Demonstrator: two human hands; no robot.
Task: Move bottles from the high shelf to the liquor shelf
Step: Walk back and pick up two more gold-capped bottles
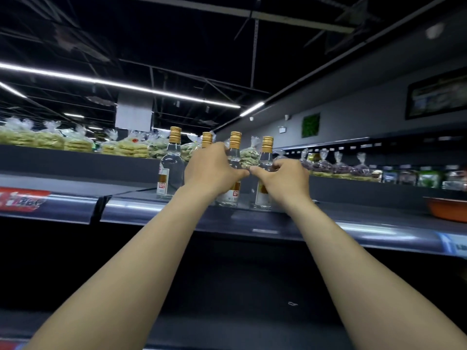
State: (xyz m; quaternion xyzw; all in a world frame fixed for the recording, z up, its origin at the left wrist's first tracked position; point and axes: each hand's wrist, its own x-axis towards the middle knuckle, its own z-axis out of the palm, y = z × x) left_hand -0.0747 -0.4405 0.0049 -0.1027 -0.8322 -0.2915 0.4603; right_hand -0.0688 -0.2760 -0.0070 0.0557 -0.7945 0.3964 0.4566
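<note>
Dark open ceiling [177, 34] overhead, striped with light tubes [121, 84]. The high shelf [328, 218] runs across, bagged noodles [75, 142] behind. Four clear bottles [171, 165] stand upright near its front edge. Left hand [212, 170] wraps one bottle; right hand [283, 178] curls around the rightmost bottle [265, 157].

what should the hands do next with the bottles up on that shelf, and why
Probably close both grips and lift. The left hand wraps bottles in the middle of the row, the right hand is on the right bottle, and all four still stand on the high shelf.
</note>
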